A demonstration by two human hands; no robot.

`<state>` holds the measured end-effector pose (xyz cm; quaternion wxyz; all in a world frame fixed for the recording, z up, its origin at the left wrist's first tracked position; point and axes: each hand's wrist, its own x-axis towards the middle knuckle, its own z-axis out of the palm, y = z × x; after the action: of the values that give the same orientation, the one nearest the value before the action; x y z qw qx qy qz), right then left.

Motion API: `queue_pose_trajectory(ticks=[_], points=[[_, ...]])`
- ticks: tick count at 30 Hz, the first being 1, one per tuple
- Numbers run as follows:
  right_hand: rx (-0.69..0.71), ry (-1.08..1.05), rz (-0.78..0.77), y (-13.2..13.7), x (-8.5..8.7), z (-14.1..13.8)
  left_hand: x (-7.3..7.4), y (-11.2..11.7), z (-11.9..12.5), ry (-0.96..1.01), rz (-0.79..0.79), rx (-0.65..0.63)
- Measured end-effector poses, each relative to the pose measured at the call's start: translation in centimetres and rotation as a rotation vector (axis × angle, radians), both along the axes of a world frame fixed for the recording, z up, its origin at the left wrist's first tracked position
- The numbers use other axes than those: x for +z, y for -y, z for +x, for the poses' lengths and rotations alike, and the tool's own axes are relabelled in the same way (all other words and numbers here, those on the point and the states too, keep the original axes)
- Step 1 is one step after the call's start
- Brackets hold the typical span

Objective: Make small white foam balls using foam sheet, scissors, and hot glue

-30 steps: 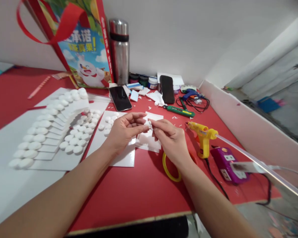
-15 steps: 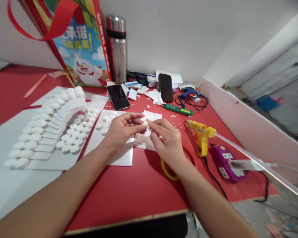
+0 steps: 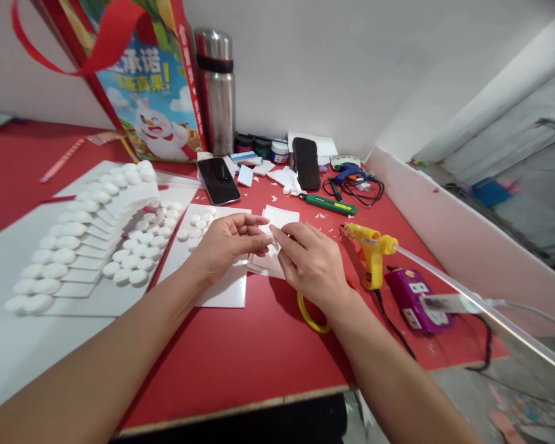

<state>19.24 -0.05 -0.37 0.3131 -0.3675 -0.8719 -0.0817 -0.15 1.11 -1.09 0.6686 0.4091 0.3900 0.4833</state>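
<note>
My left hand [image 3: 229,243] and my right hand [image 3: 312,259] meet over the middle of the table, fingertips almost touching. Between their pinched thumbs and fingers is a small white piece [image 3: 271,233], mostly hidden, so its shape is unclear. Under the hands lie white sheets [image 3: 282,217]. Left of them, a white board [image 3: 229,291] carries several small white discs [image 3: 195,232], partly behind my left hand. A yellow ring [image 3: 311,317], perhaps a tape roll, lies partly under my right wrist.
At the left, rows of white discs [image 3: 65,256] rest on layered white boards. A yellow glue gun [image 3: 374,253] stands right, beside a purple power strip [image 3: 414,302]. Behind are a green cutter [image 3: 330,204], two phones [image 3: 218,180], a steel flask [image 3: 216,92] and a gift bag [image 3: 152,80].
My right hand has turned slightly, with its knuckles a little further right. Both hands still pinch at the small white piece. The whole view has shifted slightly.
</note>
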Motion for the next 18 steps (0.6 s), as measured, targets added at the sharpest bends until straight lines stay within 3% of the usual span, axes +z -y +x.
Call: queue_pose_trajectory(ticks=[8,18], points=[[0.086,-0.401,-0.22,0.08,-0.66,-0.46,-0.21,-0.28,-0.11,0.128,-0.122,-0.022],[0.134,-0.396,-0.193,0.07,-0.4,-0.16,0.04,0.14,0.61,0.187,-0.168,-0.046]])
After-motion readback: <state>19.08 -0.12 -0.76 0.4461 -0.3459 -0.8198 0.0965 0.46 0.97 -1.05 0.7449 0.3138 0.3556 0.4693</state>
